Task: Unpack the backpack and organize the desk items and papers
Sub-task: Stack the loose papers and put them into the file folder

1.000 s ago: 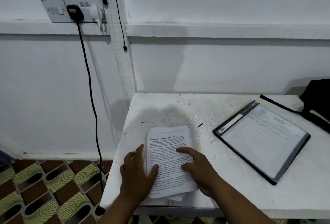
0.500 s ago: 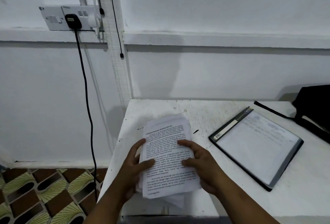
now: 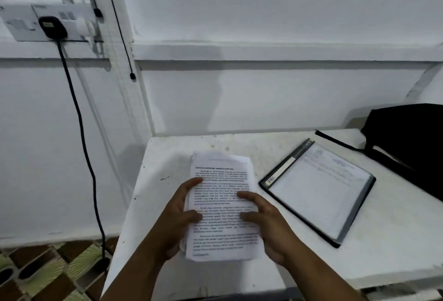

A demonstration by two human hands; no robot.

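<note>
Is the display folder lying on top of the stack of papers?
No, the display folder lies on the desk apart from the stack of papers.

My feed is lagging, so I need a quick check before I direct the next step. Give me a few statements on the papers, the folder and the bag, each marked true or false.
1. Both hands hold the stack of printed papers, the left hand on its left edge and the right hand on its right edge. True.
2. The clear-cover folder lies closed on the desk to the right of the papers. True.
3. The folder is in the right hand's grip. False: it lies on the desk, touched by neither hand.
4. The black backpack is on the floor. False: it sits at the desk's far right.
5. The top sheet is blank. False: it carries printed text.
</note>
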